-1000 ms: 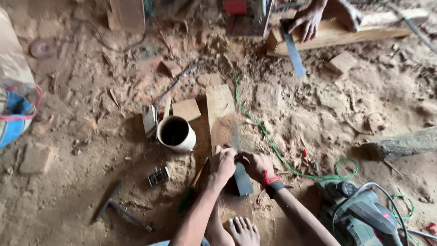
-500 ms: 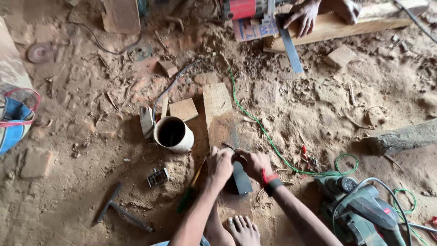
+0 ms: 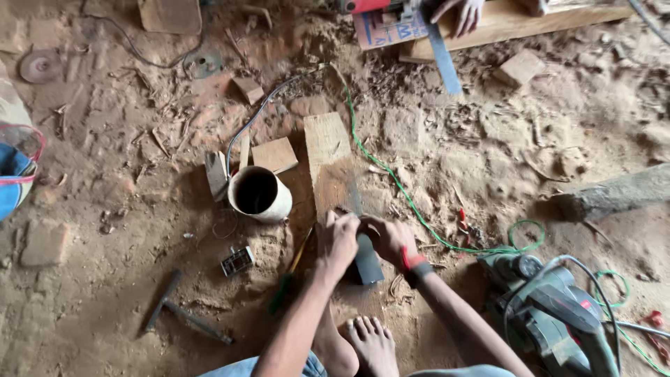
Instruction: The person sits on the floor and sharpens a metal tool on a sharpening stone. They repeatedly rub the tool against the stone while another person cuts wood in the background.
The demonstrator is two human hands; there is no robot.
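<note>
Both hands close on a dark flat blade: the left hand (image 3: 337,237) grips its upper part, the right hand (image 3: 389,237) presses beside it. The blade (image 3: 367,260) lies on a plank (image 3: 328,150) on the sawdust floor, its long axis running away from the person, along the plank. How far the work has gone is unclear; a cup (image 3: 259,195) stands just left, a planer (image 3: 551,307) to the right.

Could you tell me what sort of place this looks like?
Probably an informal woodworking site on a dirt floor: sawdust and wood chips everywhere, wooden offcuts, and a green power planer.
</note>
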